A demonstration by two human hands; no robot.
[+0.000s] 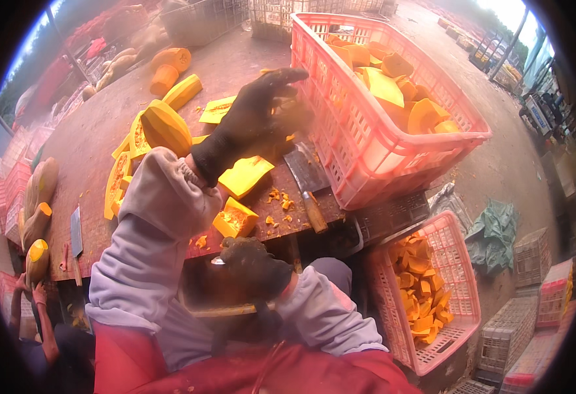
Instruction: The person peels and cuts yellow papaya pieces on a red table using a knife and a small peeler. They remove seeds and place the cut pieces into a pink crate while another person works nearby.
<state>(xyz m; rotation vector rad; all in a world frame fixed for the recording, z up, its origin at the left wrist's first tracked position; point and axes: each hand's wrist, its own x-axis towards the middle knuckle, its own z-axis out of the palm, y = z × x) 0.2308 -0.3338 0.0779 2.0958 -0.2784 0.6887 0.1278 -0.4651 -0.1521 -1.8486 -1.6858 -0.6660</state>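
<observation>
My left hand (263,111), in a dark glove, reaches over the table beside the pink plastic crate (391,152). Its fingers are apart and partly blurred; I see nothing held. Close to my body, my gloved right hand (253,271) is curled into a fist. A shiny metal tool (217,261) peeks out at its edge, mostly hidden. Under the left forearm lie a yellow-orange pumpkin slab (246,176) and a seeded pumpkin chunk (236,218). A cleaver (306,167) with a wooden handle rests against the crate's foot. Peeled pumpkin pieces (165,125) lie left of my hand.
Cut pumpkin (391,88) fills much of the upper crate. A lower pink crate (465,285) at right holds smaller chunks (421,290). Another knife (75,234) lies at the table's left edge, near another person's hands (32,290) on a long pumpkin (37,258).
</observation>
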